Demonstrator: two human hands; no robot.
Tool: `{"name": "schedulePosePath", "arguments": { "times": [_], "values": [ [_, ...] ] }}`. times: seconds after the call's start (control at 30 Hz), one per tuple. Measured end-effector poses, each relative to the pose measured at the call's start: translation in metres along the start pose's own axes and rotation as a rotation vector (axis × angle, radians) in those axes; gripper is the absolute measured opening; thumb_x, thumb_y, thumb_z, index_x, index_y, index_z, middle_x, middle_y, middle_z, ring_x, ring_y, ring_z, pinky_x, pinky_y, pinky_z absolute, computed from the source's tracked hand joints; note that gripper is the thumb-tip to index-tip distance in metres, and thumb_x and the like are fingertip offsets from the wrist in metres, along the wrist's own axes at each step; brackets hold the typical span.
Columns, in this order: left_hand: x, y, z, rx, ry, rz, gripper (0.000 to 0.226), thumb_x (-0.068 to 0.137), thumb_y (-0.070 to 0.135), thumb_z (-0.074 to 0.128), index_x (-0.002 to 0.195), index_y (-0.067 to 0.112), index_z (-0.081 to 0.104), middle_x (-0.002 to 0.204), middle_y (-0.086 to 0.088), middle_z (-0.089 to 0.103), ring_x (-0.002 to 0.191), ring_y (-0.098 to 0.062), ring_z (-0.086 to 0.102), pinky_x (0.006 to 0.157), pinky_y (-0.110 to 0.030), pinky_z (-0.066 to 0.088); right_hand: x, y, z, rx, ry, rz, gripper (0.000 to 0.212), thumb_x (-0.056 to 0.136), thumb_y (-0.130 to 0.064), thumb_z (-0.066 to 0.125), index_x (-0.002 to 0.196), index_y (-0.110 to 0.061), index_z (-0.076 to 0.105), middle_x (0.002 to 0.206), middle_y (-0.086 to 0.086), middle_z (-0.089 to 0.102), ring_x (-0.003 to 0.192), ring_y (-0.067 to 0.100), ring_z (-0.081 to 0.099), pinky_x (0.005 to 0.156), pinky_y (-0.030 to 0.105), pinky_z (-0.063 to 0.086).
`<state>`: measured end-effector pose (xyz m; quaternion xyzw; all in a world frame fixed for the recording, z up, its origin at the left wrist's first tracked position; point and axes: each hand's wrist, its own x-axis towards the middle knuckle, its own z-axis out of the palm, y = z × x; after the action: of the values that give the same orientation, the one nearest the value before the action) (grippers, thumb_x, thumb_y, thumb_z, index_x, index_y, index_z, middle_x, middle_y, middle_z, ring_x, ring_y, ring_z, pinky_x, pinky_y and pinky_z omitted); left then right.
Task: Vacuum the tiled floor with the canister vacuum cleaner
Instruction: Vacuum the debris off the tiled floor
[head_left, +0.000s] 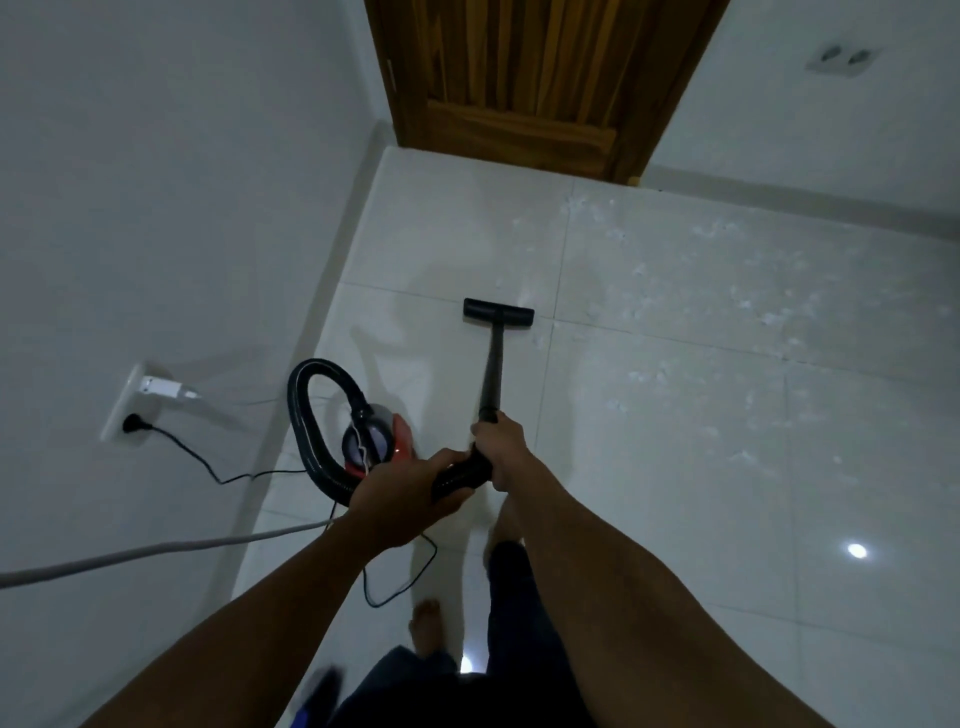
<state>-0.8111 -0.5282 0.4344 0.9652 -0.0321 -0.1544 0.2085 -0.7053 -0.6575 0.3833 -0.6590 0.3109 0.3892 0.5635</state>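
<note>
A black vacuum wand (492, 371) runs from my hands down to a flat black floor nozzle (497, 312) resting on the white tiled floor (675, 467). My right hand (501, 447) grips the wand's lower end. My left hand (405, 493) holds the ribbed black hose (460, 475) just behind it. The hose loops left in an arc (304, 410) to the small red and grey canister (371, 441) on the floor. White crumbs (727, 291) lie scattered to the right of the nozzle.
A wooden door (524, 83) stands shut straight ahead. On the left wall is a socket (130, 410) with a black cord (208, 467) and a white adapter. A grey cable (156, 551) crosses from the left. My bare feet (426, 623) stand on the tiles.
</note>
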Motion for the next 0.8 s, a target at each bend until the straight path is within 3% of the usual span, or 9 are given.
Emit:
{"name": "schedulePosePath", "arguments": {
  "times": [0.13,0.37,0.8],
  "values": [
    [-0.065,-0.001,0.010,-0.057,-0.003,0.015,0.057,0.089,0.071,0.037,0.136,0.039,0.036,0.093,0.007,0.069,0.076,-0.009,0.067,0.070,-0.036,0.059,-0.046,0.048,0.010,-0.024,0.014,0.014,0.040,0.098,-0.004,0.053,0.137,-0.005,0.052,0.103,0.015,0.063,0.090,0.030,0.062,0.085,0.043,0.057],
    [-0.144,0.000,0.024,-0.040,-0.014,0.070,0.054,0.093,0.065,0.041,0.138,0.036,0.041,0.093,0.008,0.068,0.074,-0.008,0.064,0.069,-0.033,0.057,-0.095,0.113,0.023,-0.014,0.050,0.073,0.030,0.098,-0.004,0.053,0.127,-0.004,0.055,0.094,0.013,0.062,0.078,0.027,0.060,0.065,0.036,0.052],
    [-0.167,-0.006,0.050,0.008,-0.080,0.051,0.059,0.087,0.075,0.030,0.134,0.041,0.036,0.091,0.006,0.066,0.074,-0.012,0.064,0.068,-0.038,0.057,-0.097,0.153,0.029,0.021,0.075,0.140,0.033,0.099,-0.006,0.055,0.132,-0.004,0.055,0.095,0.012,0.063,0.075,0.026,0.063,0.071,0.039,0.060]
  ]
}}
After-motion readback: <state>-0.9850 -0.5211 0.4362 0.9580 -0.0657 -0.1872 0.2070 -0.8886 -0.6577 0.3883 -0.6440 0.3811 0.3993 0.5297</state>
